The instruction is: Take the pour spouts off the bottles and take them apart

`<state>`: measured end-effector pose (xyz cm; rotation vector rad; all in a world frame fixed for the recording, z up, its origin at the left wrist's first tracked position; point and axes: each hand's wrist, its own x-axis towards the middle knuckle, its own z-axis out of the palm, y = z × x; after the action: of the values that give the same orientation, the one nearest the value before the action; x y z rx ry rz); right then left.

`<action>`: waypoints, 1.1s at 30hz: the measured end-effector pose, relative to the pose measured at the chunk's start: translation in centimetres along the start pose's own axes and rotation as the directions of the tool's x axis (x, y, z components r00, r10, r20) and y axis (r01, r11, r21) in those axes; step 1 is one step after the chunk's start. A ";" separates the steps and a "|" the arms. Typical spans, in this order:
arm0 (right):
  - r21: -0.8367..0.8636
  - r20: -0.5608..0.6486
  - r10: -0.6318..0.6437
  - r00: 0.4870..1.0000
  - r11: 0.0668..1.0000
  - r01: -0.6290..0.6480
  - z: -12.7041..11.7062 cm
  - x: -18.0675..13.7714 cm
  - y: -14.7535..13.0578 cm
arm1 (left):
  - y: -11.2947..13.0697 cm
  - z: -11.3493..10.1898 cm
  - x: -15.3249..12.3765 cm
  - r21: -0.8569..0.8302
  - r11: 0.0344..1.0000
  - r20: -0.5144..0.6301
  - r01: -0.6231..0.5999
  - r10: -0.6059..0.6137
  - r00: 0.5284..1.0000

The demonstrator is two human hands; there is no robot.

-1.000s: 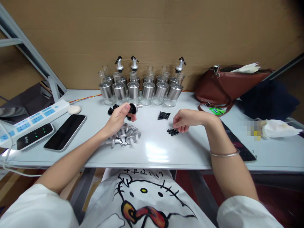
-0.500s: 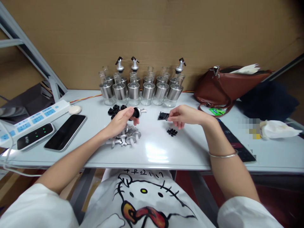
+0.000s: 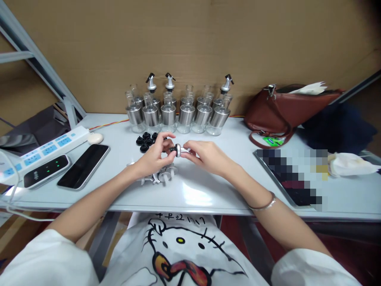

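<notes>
A silver bottle pourer [image 3: 178, 150] with a black ribbed stopper is held sideways over the table between my hands. Its stopper end lies between the thumb and fingers of my left hand [image 3: 159, 153], and the spout points right. My right hand [image 3: 205, 155] pinches the spout's tip; whether a small part is also between those fingers is hidden. Left of my left hand stand several black stoppers [image 3: 144, 147]. Below it, partly covered by the wrist, lie several loose silver spout pieces [image 3: 164, 176]. The small black parts seen earlier are hidden behind my right hand.
Rows of glass-and-steel bottles [image 3: 187, 116] stand at the back, three topped with pourers. At left lie a phone [image 3: 83, 166], a small device with green lights [image 3: 47, 171] and a power strip [image 3: 49, 149]. A brown bag [image 3: 268, 111] and a dark tablet-like slab [image 3: 285, 178] are at right.
My right hand has moved left from the small black parts to the pourer's spout. My left hand still holds the pourer, its fingers shifted on the stopper end.
</notes>
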<state>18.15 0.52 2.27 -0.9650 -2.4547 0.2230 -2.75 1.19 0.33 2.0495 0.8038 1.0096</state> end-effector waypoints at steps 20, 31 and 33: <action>0.844 0.258 0.147 0.955 0.447 -0.297 0.8 0.6 -1.7 | 1.3 -1.5 0.9 0.771 0.561 0.140 -0.302 0.313 0.939; -0.283 -0.306 -0.297 0.904 0.936 0.212 -0.1 0.4 -1.6 | 2.2 -1.0 1.4 0.573 0.805 -0.076 -0.156 0.242 0.967; -0.426 -0.263 -0.365 0.893 0.874 0.232 -0.3 0.5 -1.1 | 2.2 -0.7 1.4 0.465 0.879 -0.073 -0.102 0.153 0.985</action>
<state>17.37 0.02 3.11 -0.6739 -2.3196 -0.5134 -2.15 1.27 3.02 2.4950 1.0569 1.0875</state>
